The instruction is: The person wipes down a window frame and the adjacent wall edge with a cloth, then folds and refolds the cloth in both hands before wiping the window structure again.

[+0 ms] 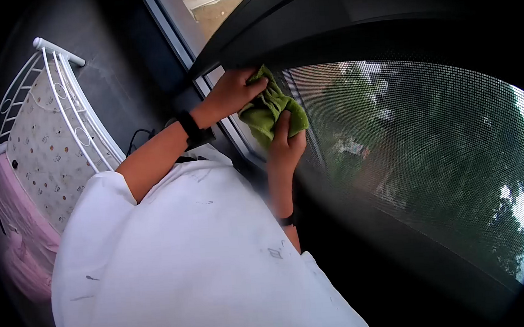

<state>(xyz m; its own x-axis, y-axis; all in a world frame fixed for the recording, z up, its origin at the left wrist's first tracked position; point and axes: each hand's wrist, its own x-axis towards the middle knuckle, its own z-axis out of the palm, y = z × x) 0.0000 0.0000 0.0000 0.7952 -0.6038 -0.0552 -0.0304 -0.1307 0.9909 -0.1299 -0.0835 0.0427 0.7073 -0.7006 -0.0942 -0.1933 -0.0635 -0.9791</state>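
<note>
Well, I see a person in a loose white shirt with a few small dark marks (201, 247), and both hands are busy with a soft, crumpled green cloth (263, 118). The cloth is up in front of the person, between the two hands, near a tall grey metal window frame (169, 27). The left hand (233, 94) is closed around the top end of the cloth, with the fingers bent in. The right hand (287, 146) pinches the low end, and its thumb lies flat on the green. I can't tell if the cloth is touching the window. There is a chunky black band (191, 129) on the left wrist and a thin black band (288, 220) on the right one.

Just past the right hand is a big window screen of fine dark mesh (407, 153). Through it I can see green leafy trees (451, 174), a bit blurry. Over on the left is a bed with curved white metal rails (79, 109). It has a pale sheet with tiny pictures (48, 148) and a puffy pink cover (20, 223). The dark grey floor (110, 71) shows beside it.
</note>
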